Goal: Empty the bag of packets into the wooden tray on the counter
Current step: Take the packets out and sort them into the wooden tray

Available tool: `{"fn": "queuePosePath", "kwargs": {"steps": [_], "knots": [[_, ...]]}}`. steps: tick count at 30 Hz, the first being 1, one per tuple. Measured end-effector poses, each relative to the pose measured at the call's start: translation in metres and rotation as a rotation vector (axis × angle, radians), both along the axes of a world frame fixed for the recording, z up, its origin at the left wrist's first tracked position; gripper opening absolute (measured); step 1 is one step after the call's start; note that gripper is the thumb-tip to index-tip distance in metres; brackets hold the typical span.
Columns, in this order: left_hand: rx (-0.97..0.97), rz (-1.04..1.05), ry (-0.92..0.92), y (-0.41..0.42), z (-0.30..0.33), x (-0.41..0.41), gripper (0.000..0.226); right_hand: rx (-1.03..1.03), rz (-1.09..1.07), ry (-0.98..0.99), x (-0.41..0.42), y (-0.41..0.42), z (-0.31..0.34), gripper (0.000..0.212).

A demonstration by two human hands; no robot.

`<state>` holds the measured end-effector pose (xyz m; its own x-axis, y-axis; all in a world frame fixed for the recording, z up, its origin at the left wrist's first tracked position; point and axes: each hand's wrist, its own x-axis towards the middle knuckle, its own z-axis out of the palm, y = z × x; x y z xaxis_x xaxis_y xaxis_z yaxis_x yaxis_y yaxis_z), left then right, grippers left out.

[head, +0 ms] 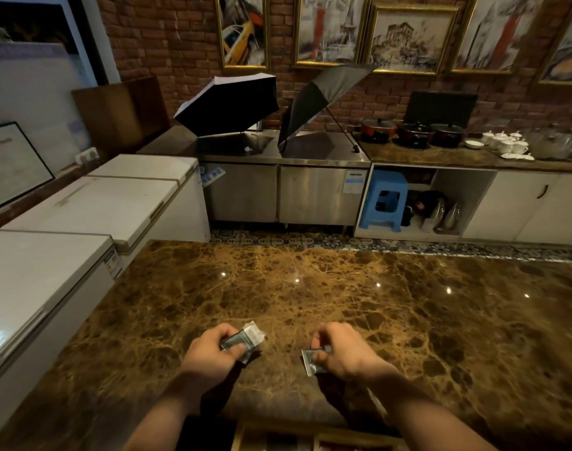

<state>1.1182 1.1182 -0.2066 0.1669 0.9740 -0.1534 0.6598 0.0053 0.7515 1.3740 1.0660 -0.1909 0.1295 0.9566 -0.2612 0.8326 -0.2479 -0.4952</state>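
Both my hands hover low over the brown marble counter (310,288). My left hand (213,351) is shut on a small stack of grey and clear packets (247,340) that stick out to the right of its fingers. My right hand (340,349) is shut on a grey packet (310,361), pinched at its left side. The wooden tray (278,439) shows only as a strip with dividers at the bottom edge, below and between my forearms. No bag is in view.
White chest freezers (83,209) line the left side. Across the aisle a steel cabinet (284,190) carries two open black umbrellas (232,102). A far counter on the right holds pots (411,131) and white cups (506,143). A blue stool (384,200) stands under it.
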Motion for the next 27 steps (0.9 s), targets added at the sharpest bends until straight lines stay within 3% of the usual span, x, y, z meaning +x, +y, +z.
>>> {"fn": "queuePosePath", "kwargs": {"steps": [7,12,17,21,27], "knots": [[0.000,-0.061,-0.069,-0.023,0.021,0.002,0.009,0.029,-0.029,0.082,-0.003,-0.021,0.020,0.017],[0.023,-0.118,-0.050,-0.046,0.039,0.002,0.025,0.132,-0.055,0.166,-0.006,-0.049,0.036,0.030],[0.125,-0.221,0.012,-0.082,0.050,-0.004,0.039,0.247,0.020,0.073,-0.012,-0.076,0.049,0.028],[0.024,-0.300,0.050,-0.109,0.055,-0.004,0.033,0.252,0.002,0.020,-0.014,-0.094,0.059,0.024],[-0.128,-0.362,0.095,-0.138,0.053,-0.006,0.026,0.243,-0.068,0.164,-0.013,-0.110,0.064,0.023]]}}
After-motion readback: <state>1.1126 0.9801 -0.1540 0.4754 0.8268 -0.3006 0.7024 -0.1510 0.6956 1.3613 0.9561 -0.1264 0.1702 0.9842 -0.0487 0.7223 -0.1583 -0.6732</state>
